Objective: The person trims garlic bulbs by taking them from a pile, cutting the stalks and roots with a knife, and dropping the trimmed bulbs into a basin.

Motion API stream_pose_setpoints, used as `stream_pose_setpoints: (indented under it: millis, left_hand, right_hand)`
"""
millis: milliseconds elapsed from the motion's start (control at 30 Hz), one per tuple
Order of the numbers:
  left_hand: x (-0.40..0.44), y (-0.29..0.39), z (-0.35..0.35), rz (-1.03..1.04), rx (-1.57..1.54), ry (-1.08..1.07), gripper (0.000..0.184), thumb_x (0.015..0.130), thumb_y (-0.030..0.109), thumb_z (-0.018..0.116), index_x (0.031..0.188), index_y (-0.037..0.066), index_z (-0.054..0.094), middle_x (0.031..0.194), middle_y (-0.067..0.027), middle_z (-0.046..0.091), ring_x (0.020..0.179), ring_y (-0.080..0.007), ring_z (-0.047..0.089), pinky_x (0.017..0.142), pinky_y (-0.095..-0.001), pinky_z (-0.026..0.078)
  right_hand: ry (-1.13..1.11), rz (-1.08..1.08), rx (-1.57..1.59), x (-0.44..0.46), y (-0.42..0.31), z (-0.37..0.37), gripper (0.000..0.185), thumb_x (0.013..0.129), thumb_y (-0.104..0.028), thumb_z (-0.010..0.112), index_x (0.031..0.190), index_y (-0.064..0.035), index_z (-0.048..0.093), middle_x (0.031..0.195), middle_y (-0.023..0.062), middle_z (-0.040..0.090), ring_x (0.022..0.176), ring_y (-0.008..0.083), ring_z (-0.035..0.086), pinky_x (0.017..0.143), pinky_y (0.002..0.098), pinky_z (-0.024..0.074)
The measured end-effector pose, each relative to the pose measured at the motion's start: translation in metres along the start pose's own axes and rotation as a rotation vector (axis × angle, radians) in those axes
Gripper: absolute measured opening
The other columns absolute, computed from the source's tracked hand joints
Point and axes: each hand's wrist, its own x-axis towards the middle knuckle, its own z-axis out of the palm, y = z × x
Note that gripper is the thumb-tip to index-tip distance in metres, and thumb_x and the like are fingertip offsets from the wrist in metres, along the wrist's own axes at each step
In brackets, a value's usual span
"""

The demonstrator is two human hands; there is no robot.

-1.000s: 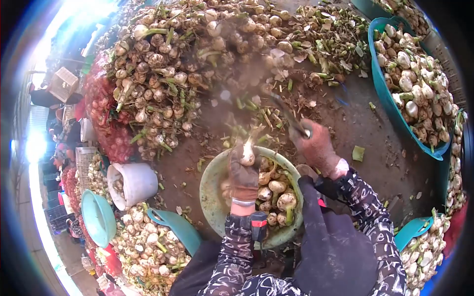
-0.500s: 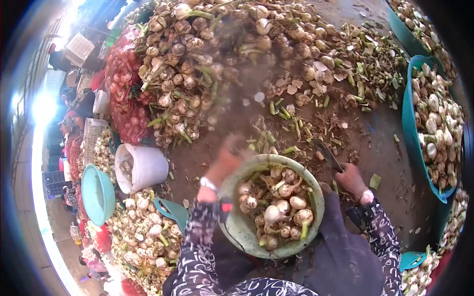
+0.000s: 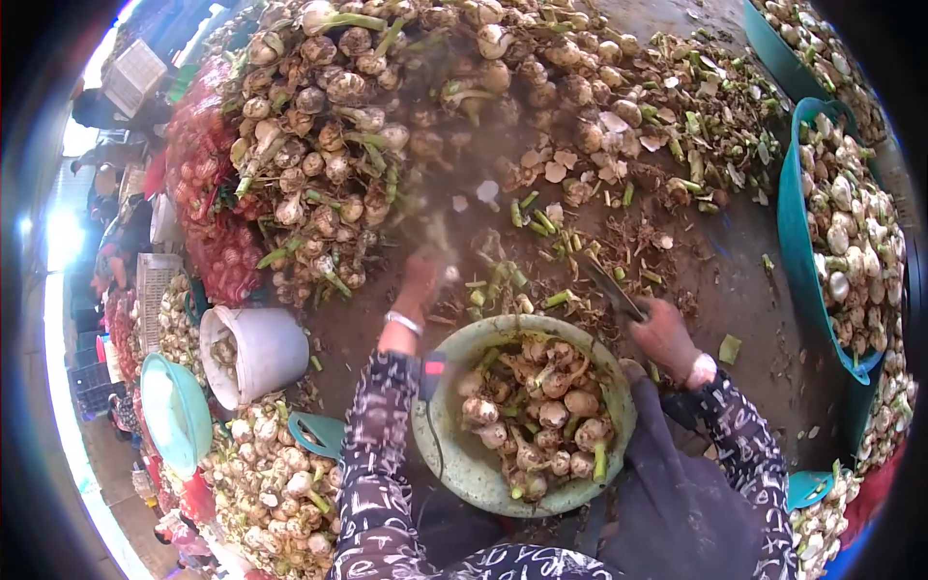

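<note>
My right hand [image 3: 665, 333] is closed round the handle of a knife [image 3: 609, 285], whose blade points up and left over the dirt floor. Beyond the upper left rim of a green basin [image 3: 432, 425], my left hand [image 3: 421, 277] reaches toward the heap of untrimmed bulbs [image 3: 329, 164]. A pale bulb with a stem [image 3: 447, 261] shows at its fingers, blurred, and the fingers look closed on it. Inside the basin, between my legs, lie several bulbs [image 3: 553, 414], one with a green stem stub.
Cut stems and peelings [image 3: 696, 116] lie beyond the knife. A teal tub of bulbs [image 3: 793, 222] stands at the right. To the left are a white bucket [image 3: 275, 353], a teal basin [image 3: 174, 416], red net sacks [image 3: 198, 184] and more bulbs [image 3: 271, 483]. Distant people show at far left.
My left hand let go of a bulb over the basin, moved out to the heap's edge and now has another at its fingers. My right hand moved lower, still with the knife.
</note>
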Motion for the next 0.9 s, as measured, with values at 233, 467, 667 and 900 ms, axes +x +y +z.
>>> stream_pose_setpoints:
  millis: [233,467,667,900]
  left_hand:
    - [-0.113,0.061,0.088,0.455,0.554,-0.184,0.024,0.085,0.024,0.059,0.095,0.002,0.061,0.087,-0.0111,0.062,0.077,-0.0239,0.058,0.068,-0.0351,0.049]
    - [-0.152,0.058,0.099,0.170,0.092,-0.451,0.057,0.087,0.026,0.061,0.134,0.004,0.037,0.118,-0.0148,0.057,0.102,-0.0277,0.060,0.084,-0.0356,0.051]
    - [-0.174,0.058,0.138,0.033,-0.409,-0.525,0.077,0.078,0.015,0.072,0.140,0.009,0.026,0.111,-0.0086,0.059,0.097,-0.0172,0.060,0.081,-0.0271,0.051]
    - [-0.161,0.018,0.148,0.282,-0.145,-0.272,0.059,0.075,0.013,0.076,0.125,0.004,0.047,0.113,-0.0078,0.059,0.100,-0.0167,0.058,0.086,-0.0291,0.048]
  right_hand:
    - [0.150,-0.482,0.109,-0.012,-0.106,-0.022,0.024,0.080,-0.029,0.062,0.084,-0.0059,0.062,0.077,0.0121,0.065,0.067,0.0288,0.064,0.063,0.0379,0.0494]
    - [0.152,-0.035,0.097,-0.011,0.001,-0.009,0.032,0.082,-0.034,0.062,0.093,-0.0044,0.066,0.074,0.0158,0.065,0.067,0.0272,0.063,0.061,0.0349,0.0480]
    - [-0.113,-0.012,0.271,-0.036,-0.005,0.001,0.034,0.082,-0.028,0.060,0.102,-0.0016,0.065,0.073,0.0099,0.063,0.066,0.0152,0.057,0.063,0.0328,0.0466]
    - [-0.103,0.017,0.288,-0.050,-0.004,-0.010,0.039,0.077,-0.042,0.061,0.093,-0.0072,0.067,0.078,0.0212,0.064,0.077,0.0340,0.064,0.070,0.0402,0.0484]
